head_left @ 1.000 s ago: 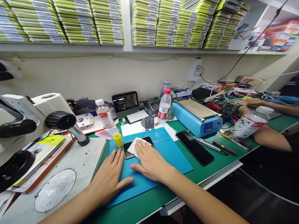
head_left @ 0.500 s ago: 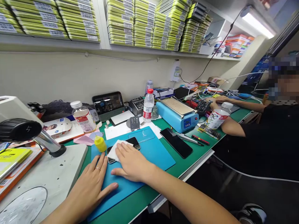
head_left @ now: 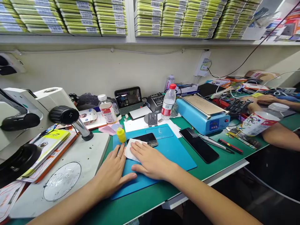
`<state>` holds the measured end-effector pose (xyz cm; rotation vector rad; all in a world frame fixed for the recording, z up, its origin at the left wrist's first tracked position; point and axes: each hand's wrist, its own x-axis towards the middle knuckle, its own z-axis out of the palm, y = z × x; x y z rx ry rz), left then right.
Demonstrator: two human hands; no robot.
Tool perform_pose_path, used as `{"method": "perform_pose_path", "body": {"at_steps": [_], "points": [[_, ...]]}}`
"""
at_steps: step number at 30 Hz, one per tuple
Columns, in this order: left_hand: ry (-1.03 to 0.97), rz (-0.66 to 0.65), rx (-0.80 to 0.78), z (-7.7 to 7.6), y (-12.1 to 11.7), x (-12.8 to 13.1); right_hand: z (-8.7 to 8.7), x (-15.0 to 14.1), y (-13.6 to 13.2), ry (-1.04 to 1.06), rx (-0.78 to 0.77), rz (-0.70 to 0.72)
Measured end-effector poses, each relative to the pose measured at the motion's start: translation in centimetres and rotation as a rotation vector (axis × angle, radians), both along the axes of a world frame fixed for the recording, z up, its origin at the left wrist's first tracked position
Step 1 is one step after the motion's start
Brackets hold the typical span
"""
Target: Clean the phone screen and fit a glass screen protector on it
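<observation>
My right hand (head_left: 151,160) lies flat with fingers stretched out, pressing a white wipe (head_left: 129,153) against the left part of a smartphone (head_left: 153,141). The wipe and fingers cover much of that phone, and the wipe overlaps its near edge. It rests on a blue mat (head_left: 173,159). Fingers extended and thumb apart, my left hand (head_left: 110,175) lies on the mat's left side, beside the wipe and the phone's left end, holding nothing. Just beyond my left fingertips stands a small yellow bottle (head_left: 121,136).
To the right lie a black phone (head_left: 199,147), tweezers (head_left: 214,143) and a red-black pen-like tool (head_left: 230,146). Behind them sits a blue heating plate (head_left: 201,117). A microscope base (head_left: 93,159) borders the left. A co-worker's arm (head_left: 281,136) rests at far right.
The view swung right and came back. My right hand has slid the wipe slightly toward me and left over the phone. My left hand keeps its place beside it.
</observation>
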<state>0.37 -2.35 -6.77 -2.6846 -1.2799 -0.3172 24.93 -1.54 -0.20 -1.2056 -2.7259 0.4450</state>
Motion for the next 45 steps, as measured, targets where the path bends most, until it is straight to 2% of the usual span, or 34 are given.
{"method": "perform_pose_path", "body": {"at_steps": [5,10,15,20,22,27,33,38,41,43,45], "points": [[-0.008,0.015,-0.021,0.3,-0.1,0.2,-0.1,-0.4,0.2,-0.013,0.028,-0.069],[-0.021,0.004,-0.067,1.0,-0.2,0.4,-0.1,-0.5,0.4,-0.01,0.015,0.034],[0.01,0.034,-0.125,2.0,-0.2,0.8,0.1,0.4,0.9,-0.016,0.026,-0.096],[0.03,0.035,-0.146,2.8,-0.3,0.9,0.0,-0.8,0.4,0.0,-0.008,0.012],[0.039,0.034,-0.148,2.8,-0.3,0.8,0.0,-0.6,0.6,-0.004,-0.007,0.013],[0.018,0.05,-0.153,2.3,-0.2,0.8,-0.5,-0.4,1.6,-0.001,0.037,-0.085],[0.008,0.025,-0.152,2.1,-0.2,0.6,-0.8,-1.0,0.2,0.03,0.005,-0.022],[0.016,0.038,-0.147,2.0,-0.2,0.7,-0.6,-1.5,0.9,0.029,0.019,-0.087],[0.027,0.006,-0.15,2.1,-0.1,0.6,-0.8,-2.5,0.7,0.045,0.018,-0.031],[0.031,-0.01,-0.135,2.1,-0.1,0.5,-0.9,-2.0,0.2,0.045,-0.002,0.003],[0.032,0.0,-0.125,2.1,0.0,0.4,-0.9,-0.3,-0.2,0.017,-0.009,-0.018]]}}
